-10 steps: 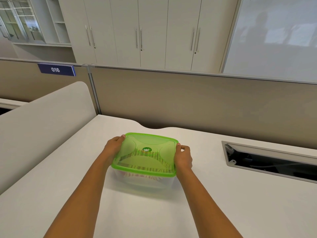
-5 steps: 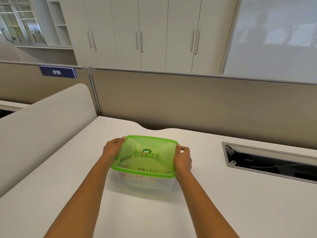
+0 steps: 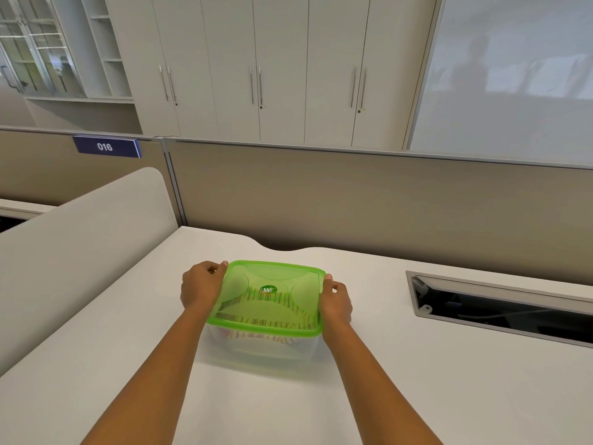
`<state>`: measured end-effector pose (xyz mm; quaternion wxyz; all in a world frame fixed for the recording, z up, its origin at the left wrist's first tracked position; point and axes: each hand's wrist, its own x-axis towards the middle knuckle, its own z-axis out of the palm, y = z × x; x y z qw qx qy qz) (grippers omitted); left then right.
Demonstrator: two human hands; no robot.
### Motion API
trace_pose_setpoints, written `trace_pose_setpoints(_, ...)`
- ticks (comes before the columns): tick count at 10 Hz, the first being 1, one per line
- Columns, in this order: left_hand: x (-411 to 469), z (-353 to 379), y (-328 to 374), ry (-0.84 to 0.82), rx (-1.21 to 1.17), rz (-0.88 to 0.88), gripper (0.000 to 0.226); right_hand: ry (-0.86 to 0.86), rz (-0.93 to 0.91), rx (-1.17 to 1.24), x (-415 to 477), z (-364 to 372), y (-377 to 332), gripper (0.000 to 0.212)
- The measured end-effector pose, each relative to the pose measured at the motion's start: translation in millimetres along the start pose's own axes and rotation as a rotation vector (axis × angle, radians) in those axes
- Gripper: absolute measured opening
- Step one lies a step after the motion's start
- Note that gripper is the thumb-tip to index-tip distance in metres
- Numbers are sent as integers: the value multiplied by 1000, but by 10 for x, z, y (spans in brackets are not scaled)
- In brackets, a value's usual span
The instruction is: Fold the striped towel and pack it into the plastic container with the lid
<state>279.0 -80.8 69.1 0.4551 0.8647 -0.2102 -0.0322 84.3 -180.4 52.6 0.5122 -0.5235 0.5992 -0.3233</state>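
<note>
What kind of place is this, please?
Most likely an office workstation: a white desk with a partition behind it, a numbered sign "016", and tall cabinets along the wall.

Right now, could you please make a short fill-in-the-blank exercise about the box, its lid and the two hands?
1. The lid on the clear box has the colour ____.
2. The striped towel lies ____ the box.
3. The left hand and the right hand hold opposite ____ of the lid.
4. The box stands on a white ____.

Missing words: green; inside; sides; desk
</note>
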Motion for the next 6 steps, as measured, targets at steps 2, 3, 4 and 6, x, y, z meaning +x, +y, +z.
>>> trace_pose_setpoints(2,-102,-72,4,22,-16,-23,38,-22,-32,-17,-109,-140,-30,44)
trace_pose_setpoints(3,-190,-127,-3,9,-27,33,40,-71,-52,42,-213,-226,-37,42)
trace_pose_setpoints(4,-320,-196,1,-18,-6,127,38,-145,-97,87,-384,-360,-49,40)
trace_pose_setpoints(6,-542,-259,42,-143,152,233,45,-304,-189,25,-617,-609,-40,43)
